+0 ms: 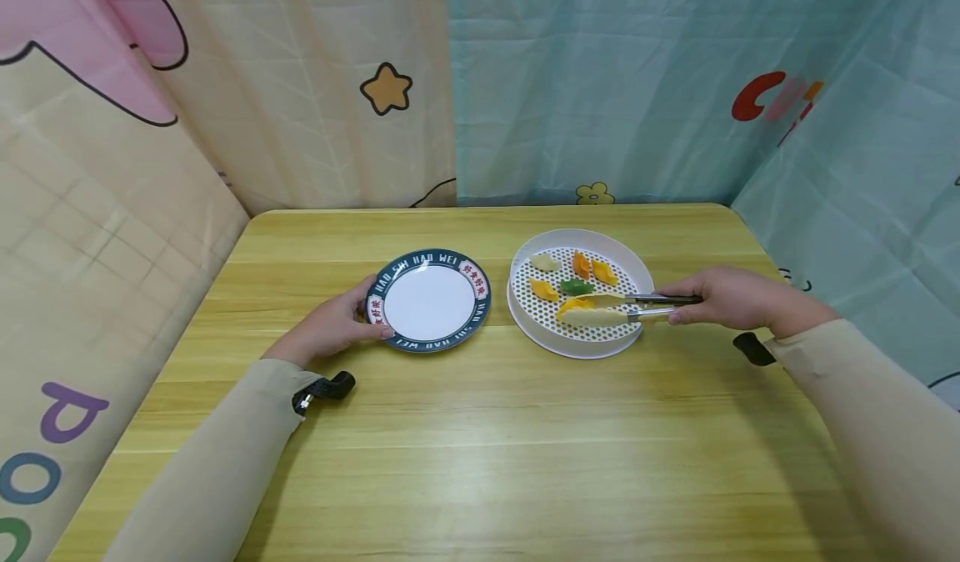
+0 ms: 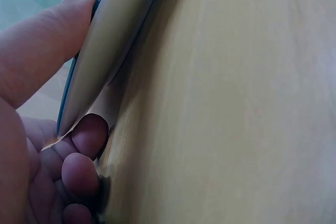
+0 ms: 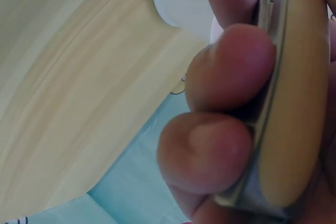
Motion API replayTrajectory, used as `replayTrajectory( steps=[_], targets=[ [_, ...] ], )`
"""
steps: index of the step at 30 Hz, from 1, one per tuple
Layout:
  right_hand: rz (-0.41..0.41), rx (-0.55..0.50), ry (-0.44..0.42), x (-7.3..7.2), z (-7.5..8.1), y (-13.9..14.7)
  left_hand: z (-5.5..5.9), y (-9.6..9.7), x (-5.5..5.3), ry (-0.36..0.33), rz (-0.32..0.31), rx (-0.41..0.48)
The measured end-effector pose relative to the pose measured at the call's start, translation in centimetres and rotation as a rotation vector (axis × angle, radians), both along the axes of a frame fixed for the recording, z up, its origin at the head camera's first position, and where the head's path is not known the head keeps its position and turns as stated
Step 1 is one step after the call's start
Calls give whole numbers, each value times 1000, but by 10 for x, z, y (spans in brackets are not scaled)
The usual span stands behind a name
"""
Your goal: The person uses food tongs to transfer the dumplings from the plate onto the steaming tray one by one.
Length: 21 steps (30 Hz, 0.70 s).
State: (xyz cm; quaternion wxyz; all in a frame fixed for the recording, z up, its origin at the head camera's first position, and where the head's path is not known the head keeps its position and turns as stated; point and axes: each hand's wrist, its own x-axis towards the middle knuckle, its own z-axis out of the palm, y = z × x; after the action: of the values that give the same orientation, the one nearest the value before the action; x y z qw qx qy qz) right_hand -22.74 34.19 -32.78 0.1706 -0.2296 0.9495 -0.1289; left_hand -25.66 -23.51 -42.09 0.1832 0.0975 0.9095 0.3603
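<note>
My left hand (image 1: 335, 322) grips the left rim of a white plate (image 1: 429, 303) with a dark blue lettered border. In the left wrist view its thumb lies over the rim and its fingers curl beneath the plate's underside (image 2: 113, 40). With the right hand (image 1: 723, 297) I hold metal tongs (image 1: 660, 299) with cream-coloured ends, seen close up as a tan handle (image 3: 294, 98) in the right wrist view. Their ends reach into a round white steamer tray (image 1: 576, 348), beside a yellow dumpling (image 1: 573, 305). Several other dumplings, including a green dumpling (image 1: 577, 287), lie on its perforated base.
Plate and tray stand side by side on a wooden table (image 1: 480, 454), a narrow gap between them. Patterned curtains (image 1: 585, 70) hang behind the table and along both sides. A black strap-like piece (image 1: 333, 386) sticks out at the left cuff.
</note>
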Motion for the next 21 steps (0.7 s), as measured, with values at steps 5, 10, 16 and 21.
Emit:
replayTrajectory(
  steps=[5,10,16,21],
  targets=[
    [26,41,-7,-4,3,0,-1,-1,-1,-9,1,-6],
    [23,51,-53,-8,6,-3,-2,-1,-2,-10,-3,7],
    [14,55,-77,-11,8,-4,-1,-1,-1,-8,-5,17],
    [14,53,-79,-11,8,-4,-1,-1,-1,-6,-3,13]
  ],
)
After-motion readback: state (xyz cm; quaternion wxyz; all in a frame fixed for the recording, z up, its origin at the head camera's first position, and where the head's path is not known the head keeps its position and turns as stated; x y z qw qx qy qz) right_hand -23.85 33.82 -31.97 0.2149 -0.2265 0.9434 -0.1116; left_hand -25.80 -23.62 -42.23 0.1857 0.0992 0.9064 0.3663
